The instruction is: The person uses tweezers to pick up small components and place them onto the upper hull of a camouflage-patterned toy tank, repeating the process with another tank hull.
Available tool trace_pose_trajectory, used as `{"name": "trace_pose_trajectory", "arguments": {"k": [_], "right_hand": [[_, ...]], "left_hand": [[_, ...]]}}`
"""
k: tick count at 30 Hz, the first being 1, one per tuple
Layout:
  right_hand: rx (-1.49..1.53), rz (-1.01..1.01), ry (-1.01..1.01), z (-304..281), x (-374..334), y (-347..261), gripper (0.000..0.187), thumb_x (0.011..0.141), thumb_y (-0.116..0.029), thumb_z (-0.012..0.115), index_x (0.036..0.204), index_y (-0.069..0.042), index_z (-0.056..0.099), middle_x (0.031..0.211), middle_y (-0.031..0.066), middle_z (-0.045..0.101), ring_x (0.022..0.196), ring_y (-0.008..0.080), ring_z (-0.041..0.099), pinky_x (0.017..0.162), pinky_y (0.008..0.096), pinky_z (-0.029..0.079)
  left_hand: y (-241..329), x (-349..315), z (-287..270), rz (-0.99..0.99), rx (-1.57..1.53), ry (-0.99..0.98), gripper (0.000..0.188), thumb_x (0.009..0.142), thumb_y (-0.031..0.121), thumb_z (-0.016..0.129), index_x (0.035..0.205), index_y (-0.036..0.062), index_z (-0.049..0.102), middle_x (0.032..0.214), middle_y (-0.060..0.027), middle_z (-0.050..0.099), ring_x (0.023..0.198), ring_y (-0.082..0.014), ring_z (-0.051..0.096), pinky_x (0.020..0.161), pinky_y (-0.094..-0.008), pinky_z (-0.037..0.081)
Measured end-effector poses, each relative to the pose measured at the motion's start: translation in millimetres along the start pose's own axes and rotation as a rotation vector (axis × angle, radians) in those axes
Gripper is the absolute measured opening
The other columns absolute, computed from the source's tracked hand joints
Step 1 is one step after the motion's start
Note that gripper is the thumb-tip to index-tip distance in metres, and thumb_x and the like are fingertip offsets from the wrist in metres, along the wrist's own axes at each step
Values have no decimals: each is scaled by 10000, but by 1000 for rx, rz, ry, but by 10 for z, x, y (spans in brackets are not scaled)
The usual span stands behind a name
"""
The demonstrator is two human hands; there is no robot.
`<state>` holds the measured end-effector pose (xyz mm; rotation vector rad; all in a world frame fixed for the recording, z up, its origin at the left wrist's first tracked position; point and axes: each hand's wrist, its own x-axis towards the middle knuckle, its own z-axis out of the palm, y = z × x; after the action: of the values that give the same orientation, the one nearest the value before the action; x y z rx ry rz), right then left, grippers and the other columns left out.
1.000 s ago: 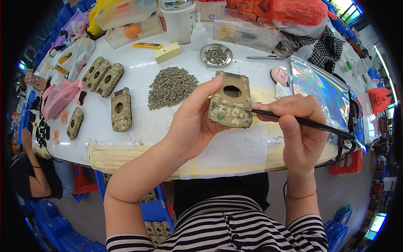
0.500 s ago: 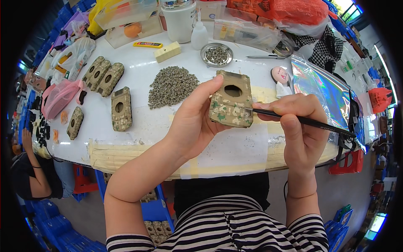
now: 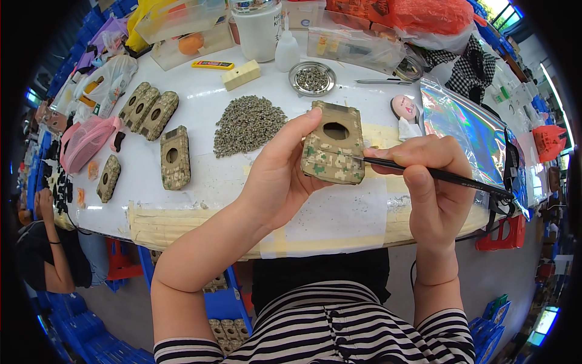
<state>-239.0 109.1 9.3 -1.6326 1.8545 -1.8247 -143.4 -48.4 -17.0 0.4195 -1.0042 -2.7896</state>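
Note:
My left hand (image 3: pixel 273 170) grips a tan and green pixel-camouflage toy tank hull (image 3: pixel 330 159), thumb along its left edge and fingers behind it. A round hole opens in the hull's upper half. In my right hand (image 3: pixel 431 197) I hold black tweezers (image 3: pixel 454 177) between thumb and fingers, their tips at the hull's right edge. Whether the tips pinch a tiny part is too small to tell. A heap of small grey parts (image 3: pixel 247 124) lies left of my hands. Another camouflage hull (image 3: pixel 176 159) lies farther left, near a row of similar hulls (image 3: pixel 148 111).
Beyond the hull stands a round metal dish (image 3: pixel 330 77) with small parts, a white squeeze bottle (image 3: pixel 287 53) and a cream block (image 3: pixel 241 75). A shiny holographic bag (image 3: pixel 467 136) lies at right. A co-worker's arm (image 3: pixel 56 258) shows at far left.
My hands, the hull and the tweezers have barely moved. At far left, the co-worker's arm has shifted slightly.

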Motion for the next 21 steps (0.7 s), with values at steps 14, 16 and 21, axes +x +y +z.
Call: {"name": "trace_pose_trajectory", "arguments": {"k": [14, 16, 21], "right_hand": [[198, 65, 49, 10, -15, -9, 95, 883, -39, 574, 928, 43, 559, 893, 122, 596, 816, 163, 595, 750, 265, 492], [263, 77, 67, 15, -20, -5, 111, 889, -57, 570, 936, 42, 556, 897, 119, 589, 819, 161, 593, 758, 270, 489], [-16, -69, 183, -101, 50, 9, 323, 959, -273, 458, 966, 48, 489, 846, 136, 550, 800, 245, 623, 712, 344, 552]], "left_hand": [[4, 0, 3, -2, 1, -3, 428, 936, 348, 399, 1164, 9, 528, 1025, -166, 635, 892, -237, 644, 796, -339, 537], [2, 3, 8, -1, -11, 0, 430, 936, 348, 400, 1168, 8, 526, 1029, -167, 633, 891, -238, 644, 797, -341, 536], [17, -2, -18, -5, 7, -16, 440, 933, 342, 411, 1198, 3, 506, 1043, -171, 627, 916, -245, 637, 808, -349, 534]]}}
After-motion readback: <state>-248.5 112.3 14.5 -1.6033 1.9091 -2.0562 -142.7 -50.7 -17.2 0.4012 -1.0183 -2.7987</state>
